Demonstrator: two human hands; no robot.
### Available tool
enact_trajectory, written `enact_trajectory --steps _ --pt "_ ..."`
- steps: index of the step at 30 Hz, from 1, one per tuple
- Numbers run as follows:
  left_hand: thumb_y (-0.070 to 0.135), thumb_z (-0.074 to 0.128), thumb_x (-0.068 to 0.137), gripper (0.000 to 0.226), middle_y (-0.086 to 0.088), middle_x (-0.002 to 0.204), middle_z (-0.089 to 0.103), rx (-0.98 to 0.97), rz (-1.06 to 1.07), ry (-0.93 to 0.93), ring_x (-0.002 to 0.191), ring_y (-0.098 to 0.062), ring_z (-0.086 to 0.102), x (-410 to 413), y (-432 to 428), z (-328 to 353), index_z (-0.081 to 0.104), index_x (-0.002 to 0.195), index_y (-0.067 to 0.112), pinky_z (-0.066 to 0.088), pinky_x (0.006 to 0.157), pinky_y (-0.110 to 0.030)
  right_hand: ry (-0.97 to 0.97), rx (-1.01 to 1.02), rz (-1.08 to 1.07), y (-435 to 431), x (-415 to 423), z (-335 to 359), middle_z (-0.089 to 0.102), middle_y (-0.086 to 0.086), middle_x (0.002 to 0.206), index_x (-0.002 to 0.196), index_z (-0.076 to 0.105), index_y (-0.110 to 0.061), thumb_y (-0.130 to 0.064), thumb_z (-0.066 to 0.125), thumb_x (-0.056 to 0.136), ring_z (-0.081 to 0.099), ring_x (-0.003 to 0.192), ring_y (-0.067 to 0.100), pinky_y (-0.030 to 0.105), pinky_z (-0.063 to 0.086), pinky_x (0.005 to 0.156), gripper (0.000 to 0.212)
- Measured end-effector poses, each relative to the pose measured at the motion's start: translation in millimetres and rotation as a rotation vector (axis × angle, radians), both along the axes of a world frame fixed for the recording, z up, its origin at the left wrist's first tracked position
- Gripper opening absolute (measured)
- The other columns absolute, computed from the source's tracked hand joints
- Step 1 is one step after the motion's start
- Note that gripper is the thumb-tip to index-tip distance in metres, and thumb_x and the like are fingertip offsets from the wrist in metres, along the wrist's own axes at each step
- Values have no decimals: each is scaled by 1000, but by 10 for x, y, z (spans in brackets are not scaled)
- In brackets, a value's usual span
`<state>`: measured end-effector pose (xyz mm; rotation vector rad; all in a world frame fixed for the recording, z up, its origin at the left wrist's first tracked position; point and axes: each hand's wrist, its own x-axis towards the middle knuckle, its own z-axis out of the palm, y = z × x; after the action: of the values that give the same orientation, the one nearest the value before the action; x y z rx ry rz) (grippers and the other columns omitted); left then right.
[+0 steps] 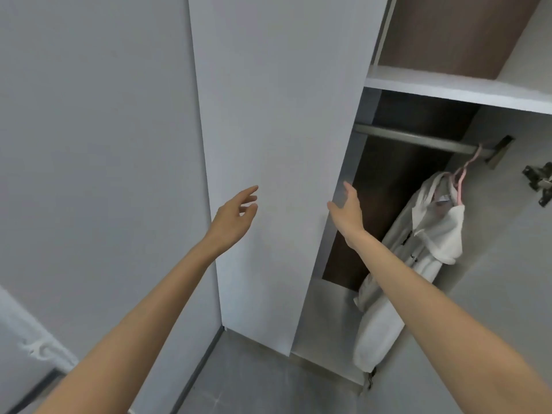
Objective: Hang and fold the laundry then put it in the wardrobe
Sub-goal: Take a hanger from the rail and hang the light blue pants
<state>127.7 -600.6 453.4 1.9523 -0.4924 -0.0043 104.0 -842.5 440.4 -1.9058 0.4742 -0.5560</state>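
Observation:
A white garment [430,234] hangs on a pink hanger [461,177] from the metal rail [418,140] inside the open wardrobe at the right. The wardrobe's grey door [277,130] stands in the middle of the view. My right hand [346,209] is at that door's right edge, fingers straight, thumb spread, holding nothing; whether it touches the edge I cannot tell. My left hand [236,216] reaches toward the door's left part with loosely bent fingers and is empty.
A white shelf [448,85] runs above the rail with a brown back panel behind it. A metal hinge [540,180] sits on the right wall of the wardrobe. A plain grey wall [98,144] fills the left, and grey floor [254,380] lies below.

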Motion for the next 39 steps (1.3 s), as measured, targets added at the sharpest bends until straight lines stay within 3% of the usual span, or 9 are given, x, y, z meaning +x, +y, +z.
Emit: enact_trajectory --steps 3,5,8,12,16,24,29,34,39 --pt "24 43 100 42 7 134 51 4 33 -7 108 -8 51 127 -177 100 39 141 32 39 91 -22 -43 -3 62 -132 249 121 22 1 156 151 13 -19 -7 53 94 24 141 18 32 23 113 70" --pt "24 43 100 43 7 134 51 11 46 -13 108 -8 51 190 -259 146 38 141 32 39 92 -23 -64 48 110 -187 373 170 28 0 153 151 12 -18 -6 52 94 32 135 14 24 28 104 71" --pt "24 43 99 44 8 135 51 33 57 -26 108 -7 51 258 -345 183 38 142 33 39 94 -23 -76 88 118 -272 497 151 40 2 145 148 20 -18 -5 51 94 40 118 7 21 35 94 64" --pt "24 43 99 44 7 135 51 43 70 -42 109 -8 51 301 -405 210 37 142 33 39 93 -23 -75 70 90 -361 511 56 51 6 131 141 33 -18 -8 54 93 52 116 17 24 44 86 53" --pt "24 42 100 45 6 139 47 30 57 -58 114 -8 50 279 -484 266 36 143 33 39 96 -24 -75 98 112 -355 404 82 54 5 124 135 40 -17 -9 56 92 54 108 16 15 43 72 47" --pt "32 45 99 51 13 152 28 18 7 -126 133 -14 38 207 -460 484 27 146 37 32 100 -23 -106 2 116 -42 -37 61 61 0 109 118 54 -13 -17 65 89 60 97 13 17 46 75 32" --pt "39 57 91 68 16 156 17 -14 -5 -159 143 -14 21 83 -359 607 18 147 39 26 115 -41 -161 -61 159 263 -254 22 67 -3 96 99 64 -11 -19 73 81 64 87 9 18 52 73 22" --pt "43 67 83 81 15 156 15 -2 11 -231 144 -18 19 9 -221 598 16 146 43 31 111 -52 -151 -98 189 503 -349 29 69 -5 88 90 69 -16 -23 77 77 65 83 7 23 54 75 17" --pt "47 72 76 84 17 154 20 -67 37 -271 141 -14 26 -38 -89 545 21 143 47 37 105 -44 -149 -119 275 741 -428 44 72 -3 88 92 74 -13 -22 76 79 66 83 7 21 53 77 16"
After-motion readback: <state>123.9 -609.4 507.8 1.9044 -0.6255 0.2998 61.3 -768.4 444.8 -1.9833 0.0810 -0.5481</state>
